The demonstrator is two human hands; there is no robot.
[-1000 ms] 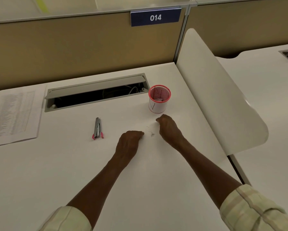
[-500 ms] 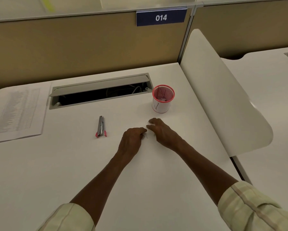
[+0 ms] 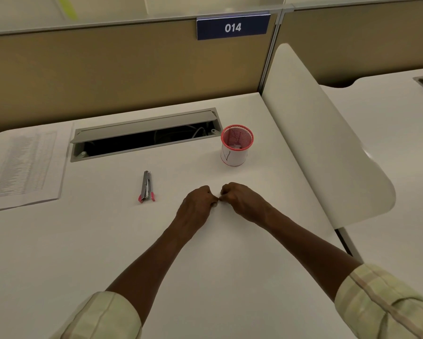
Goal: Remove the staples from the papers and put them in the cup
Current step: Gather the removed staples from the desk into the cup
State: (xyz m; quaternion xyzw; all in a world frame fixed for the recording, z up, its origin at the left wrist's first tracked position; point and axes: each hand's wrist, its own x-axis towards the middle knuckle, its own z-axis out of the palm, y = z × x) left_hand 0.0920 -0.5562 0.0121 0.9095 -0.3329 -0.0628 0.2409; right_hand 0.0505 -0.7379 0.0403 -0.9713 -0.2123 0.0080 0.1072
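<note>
At the far left of the tabletop [image 3: 230,265] lies the stack of papers [image 3: 24,167], flat, its long axis running away from the person and leaning slightly right at the far end, well apart from both hands. Right of it the staple remover [image 3: 146,185] lies unheld, long axis also pointing away, pink handles nearest the person and metal nose toward the open cable tray [image 3: 144,134]. Next, the left hand [image 3: 197,204] rests low over the tabletop with fingers curled under, its fingertips meeting those of the right hand [image 3: 239,199], likewise curled; whether either pinches a staple I cannot tell, since anything between them is too small to make out. Judging by the idle remover and the meeting fingertips, the step in hand looks like gathering loose pulled staples for transfer. The cup [image 3: 236,145], a red mesh pot with a white wrap, stands upright beyond the right hand, mouth up, something pale inside. The next move would call for a firm pinch and a short carry forward and slightly right, releasing squarely over the rim
</note>
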